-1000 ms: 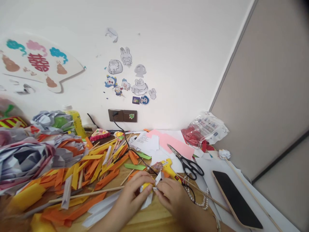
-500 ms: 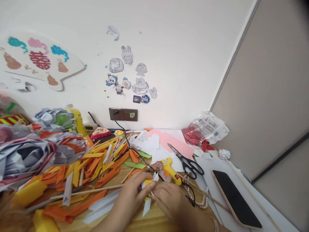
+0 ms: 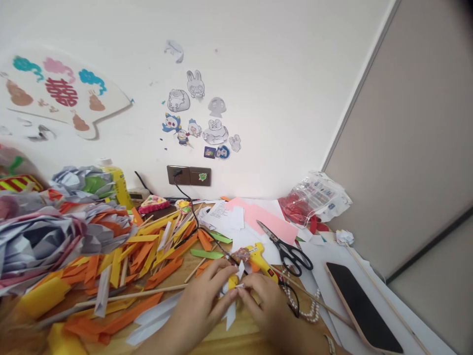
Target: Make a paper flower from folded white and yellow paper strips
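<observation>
Between my two hands is a small folded paper piece (image 3: 232,282), white and yellow, with white strips sticking out above and below. My left hand (image 3: 207,301) is closed around its left side, thumb and fingers pinching it. On the right side, my right hand (image 3: 264,301) pinches a white end of the same piece near my left thumb. The fingers hide part of the folds. Just behind the hands lies a yellow glue gun (image 3: 261,261), partly covered by my right hand. Black-handled scissors (image 3: 286,249) lie beyond it to the right.
Orange and yellow folded paper strips (image 3: 148,251) cover the wooden table on the left, beside crumpled paper flowers (image 3: 48,236). A phone (image 3: 362,305) rests on white paper at right. Wooden sticks and a pearl string (image 3: 310,310) lie nearby. A black cord (image 3: 192,207) runs to the wall socket (image 3: 188,175).
My right hand has shifted slightly up, its fingers now pinching the white end. The paper piece has turned a little, with more of its yellow and white folds showing.
</observation>
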A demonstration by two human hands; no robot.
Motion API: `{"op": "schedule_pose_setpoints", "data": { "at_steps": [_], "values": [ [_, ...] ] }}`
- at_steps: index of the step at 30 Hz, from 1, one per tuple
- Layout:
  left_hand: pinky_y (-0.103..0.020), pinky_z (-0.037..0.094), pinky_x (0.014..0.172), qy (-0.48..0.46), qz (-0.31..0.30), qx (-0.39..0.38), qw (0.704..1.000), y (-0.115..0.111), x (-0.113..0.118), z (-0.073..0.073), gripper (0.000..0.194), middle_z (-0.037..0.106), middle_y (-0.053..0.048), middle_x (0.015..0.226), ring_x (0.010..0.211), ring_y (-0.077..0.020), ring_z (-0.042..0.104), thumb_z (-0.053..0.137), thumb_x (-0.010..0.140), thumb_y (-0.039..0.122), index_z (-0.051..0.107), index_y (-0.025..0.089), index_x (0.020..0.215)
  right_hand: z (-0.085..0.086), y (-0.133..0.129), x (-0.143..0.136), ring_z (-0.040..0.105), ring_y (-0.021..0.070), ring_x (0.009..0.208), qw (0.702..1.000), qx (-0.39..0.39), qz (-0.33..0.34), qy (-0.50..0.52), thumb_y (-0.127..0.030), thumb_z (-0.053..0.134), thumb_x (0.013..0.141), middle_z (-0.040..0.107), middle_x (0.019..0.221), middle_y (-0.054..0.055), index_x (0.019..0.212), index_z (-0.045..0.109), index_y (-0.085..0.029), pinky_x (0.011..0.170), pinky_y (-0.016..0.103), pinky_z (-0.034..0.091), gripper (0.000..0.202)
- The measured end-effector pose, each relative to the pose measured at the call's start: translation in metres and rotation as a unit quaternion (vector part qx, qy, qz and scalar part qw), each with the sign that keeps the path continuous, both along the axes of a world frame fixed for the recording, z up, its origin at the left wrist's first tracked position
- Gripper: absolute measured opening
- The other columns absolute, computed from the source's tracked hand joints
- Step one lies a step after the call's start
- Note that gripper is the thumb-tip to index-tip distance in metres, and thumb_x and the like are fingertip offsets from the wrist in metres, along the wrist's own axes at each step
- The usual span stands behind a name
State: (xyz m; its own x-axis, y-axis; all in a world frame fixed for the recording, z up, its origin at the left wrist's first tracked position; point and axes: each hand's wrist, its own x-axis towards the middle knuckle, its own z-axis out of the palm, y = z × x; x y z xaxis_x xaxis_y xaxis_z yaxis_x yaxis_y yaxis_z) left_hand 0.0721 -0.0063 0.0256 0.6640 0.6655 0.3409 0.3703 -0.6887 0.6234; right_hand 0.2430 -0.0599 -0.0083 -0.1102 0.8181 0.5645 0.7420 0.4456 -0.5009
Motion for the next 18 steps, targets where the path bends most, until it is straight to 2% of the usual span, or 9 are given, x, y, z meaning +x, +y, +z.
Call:
{"op": "schedule_pose_setpoints", "data": {
  "at_steps": [4,11,15,18],
  "values": [
    [-0.027,0.046,0.08,-0.041,0.002,-0.041,0.998,-0.001,0.004,0.0,0.023,0.06,-0.006,0.1,0.093,-0.018,0.056,0.042,0.086,0.031,0.058,0.023,0.1,-0.003,0.001,0.0,0.056,0.0143,0.065,1.0,-0.019,-0.005,0.02,-0.028,0.043,0.086,0.061,0.069,0.002,0.074,0.054,-0.019,0.06,0.025,0.04,0.019],
    [-0.03,0.045,0.08,-0.042,0.011,-0.073,0.996,0.0,0.005,-0.003,0.025,0.059,-0.007,0.094,0.09,-0.0196,0.055,0.039,0.087,0.034,0.057,0.022,0.097,-0.008,0.004,0.0,0.056,0.0147,0.063,0.999,-0.025,0.006,0.038,-0.029,0.044,0.085,0.06,0.066,0.002,0.072,0.054,-0.019,0.058,0.025,0.039,0.02],
    [-0.031,0.042,0.088,-0.042,-0.03,-0.07,0.996,0.004,0.0,-0.007,0.025,0.055,-0.007,0.107,0.101,-0.0195,0.051,0.043,0.085,0.031,0.054,0.024,0.107,-0.001,0.005,-0.001,0.055,0.0137,0.06,0.991,-0.075,-0.001,0.113,-0.03,0.046,0.083,0.059,0.064,0.001,0.07,0.052,-0.018,0.056,0.024,0.04,0.019],
    [-0.03,0.043,0.089,-0.027,-0.053,-0.077,0.995,0.009,-0.005,-0.008,0.037,0.048,-0.007,0.118,0.107,-0.0193,0.049,0.05,0.081,0.026,0.047,0.027,0.117,0.004,0.007,-0.001,0.056,0.0126,0.058,0.969,-0.127,0.008,0.212,-0.031,0.047,0.083,0.06,0.063,0.001,0.071,0.05,-0.018,0.055,0.023,0.043,0.019]
  ]
}}
